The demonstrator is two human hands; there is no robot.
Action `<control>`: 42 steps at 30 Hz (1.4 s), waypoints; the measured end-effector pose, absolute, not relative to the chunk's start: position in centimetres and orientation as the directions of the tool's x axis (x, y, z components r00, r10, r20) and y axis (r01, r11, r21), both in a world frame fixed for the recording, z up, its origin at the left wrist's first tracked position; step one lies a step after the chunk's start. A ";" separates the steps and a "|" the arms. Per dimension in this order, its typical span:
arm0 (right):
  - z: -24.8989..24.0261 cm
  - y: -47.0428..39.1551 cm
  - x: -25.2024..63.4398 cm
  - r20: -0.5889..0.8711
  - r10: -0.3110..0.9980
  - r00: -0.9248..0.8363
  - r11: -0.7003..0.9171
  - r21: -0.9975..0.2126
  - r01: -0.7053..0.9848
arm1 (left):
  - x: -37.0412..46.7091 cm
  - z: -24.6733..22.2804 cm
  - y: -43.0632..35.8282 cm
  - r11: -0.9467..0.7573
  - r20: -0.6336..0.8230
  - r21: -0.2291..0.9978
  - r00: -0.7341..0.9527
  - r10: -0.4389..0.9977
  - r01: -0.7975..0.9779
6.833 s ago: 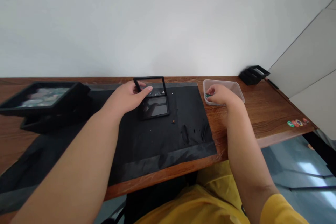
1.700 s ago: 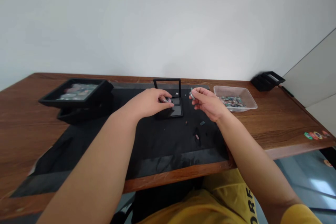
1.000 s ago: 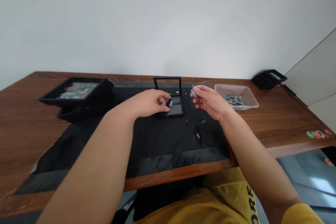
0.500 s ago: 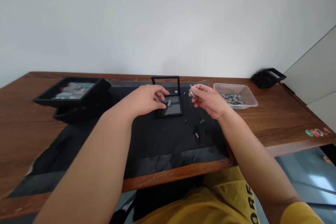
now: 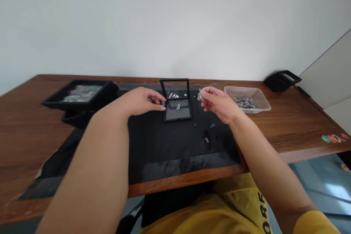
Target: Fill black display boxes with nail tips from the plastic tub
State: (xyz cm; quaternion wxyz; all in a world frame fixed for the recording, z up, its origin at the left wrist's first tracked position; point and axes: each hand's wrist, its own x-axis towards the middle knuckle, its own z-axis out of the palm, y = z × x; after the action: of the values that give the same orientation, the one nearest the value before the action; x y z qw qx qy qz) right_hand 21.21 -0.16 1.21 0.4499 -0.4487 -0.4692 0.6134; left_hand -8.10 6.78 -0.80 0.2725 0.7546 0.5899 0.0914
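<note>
Just left of a small black display box (image 5: 178, 119), my left hand (image 5: 145, 101) has thumb and fingertips around a small grey-green stone (image 5: 163, 104). The box's clear-windowed lid (image 5: 174, 88) stands open at the back. On its grey pad lies one pale, elongated stone (image 5: 178, 107). Right of the box, my right hand (image 5: 216, 102) is raised and closed on pale grey-green stones (image 5: 201, 97); their exact number is hidden by the fingers. Nearby on the black mat (image 5: 164, 146) are a bluish stone (image 5: 212, 125), a pinkish piece (image 5: 207, 140) and a tiny brown piece (image 5: 195, 125).
A clear plastic tub (image 5: 261, 102) with many small stones stands behind my right hand. Black display boxes (image 5: 74, 104) are stacked at left, the upper one filled with stones. More black boxes (image 5: 281, 80) sit by the wall at far right, with round stickers (image 5: 334, 138) nearer.
My left hand has moved left, from over the box to beside it, uncovering the pad. A small stone now shows between its fingertips. My right hand stays almost still.
</note>
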 end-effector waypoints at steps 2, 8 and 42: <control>1.3 -0.2 21.2 -0.132 0.971 -0.199 -0.159 -0.979 -0.129 | -8.0 -0.8 6.8 -0.142 -0.204 0.533 0.290 0.935 0.834; 1.4 -0.2 21.1 -0.133 0.974 -0.186 -0.159 -0.978 -0.132 | -8.5 -1.3 6.9 -0.116 -0.210 0.552 0.272 0.939 0.826; 1.1 0.7 21.7 -0.176 0.972 -0.154 -0.203 -0.962 -0.181 | -6.6 0.2 5.3 0.034 -0.344 0.708 0.302 0.889 0.705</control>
State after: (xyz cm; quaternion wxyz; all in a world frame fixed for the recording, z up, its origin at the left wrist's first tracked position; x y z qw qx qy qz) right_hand 21.68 0.66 1.14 0.4610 -0.4588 -0.4312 0.6254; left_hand -6.58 5.32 0.17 0.4240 0.6865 0.5807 0.1083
